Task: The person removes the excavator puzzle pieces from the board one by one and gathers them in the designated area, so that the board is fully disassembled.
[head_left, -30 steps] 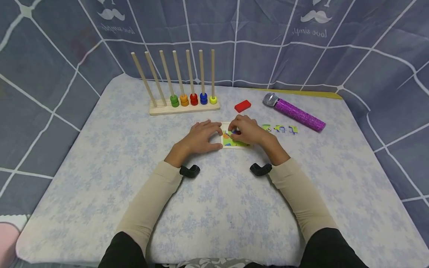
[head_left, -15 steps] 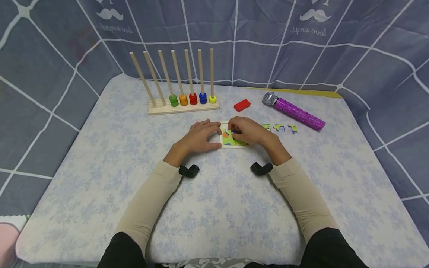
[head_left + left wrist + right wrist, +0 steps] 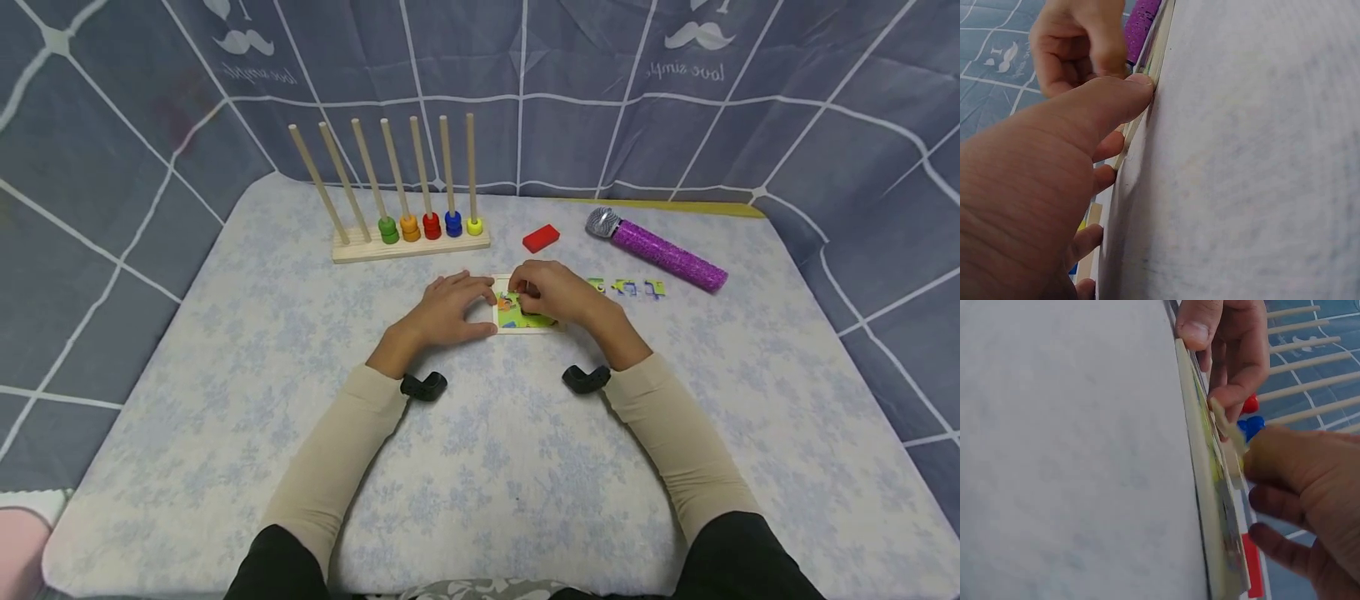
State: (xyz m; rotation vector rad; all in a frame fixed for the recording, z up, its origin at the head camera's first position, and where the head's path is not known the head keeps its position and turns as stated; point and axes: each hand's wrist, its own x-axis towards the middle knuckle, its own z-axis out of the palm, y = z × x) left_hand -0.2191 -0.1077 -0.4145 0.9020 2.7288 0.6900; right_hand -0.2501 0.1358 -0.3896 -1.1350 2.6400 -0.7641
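In the head view a small jigsaw puzzle board with a pale wooden frame and a green picture lies between the hands. The left hand rests beside its left end, with thumb and fingertips touching the frame. Over the board's right part, the right hand pinches a thin puzzle piece, which is tilted above the board in the right wrist view. The right hand hides much of the board in the head view. Loose puzzle pieces lie just right of that hand.
A wooden counting rack with upright pegs and coloured rings stands at the back left. Behind the board lies a red block. A purple glittery microphone is at the back right. A grey curtain borders the table.
The right hand stays over the board; its fingertips shift slightly, and the dark patch between them no longer shows. The left hand keeps its place. The head view tilts a little.
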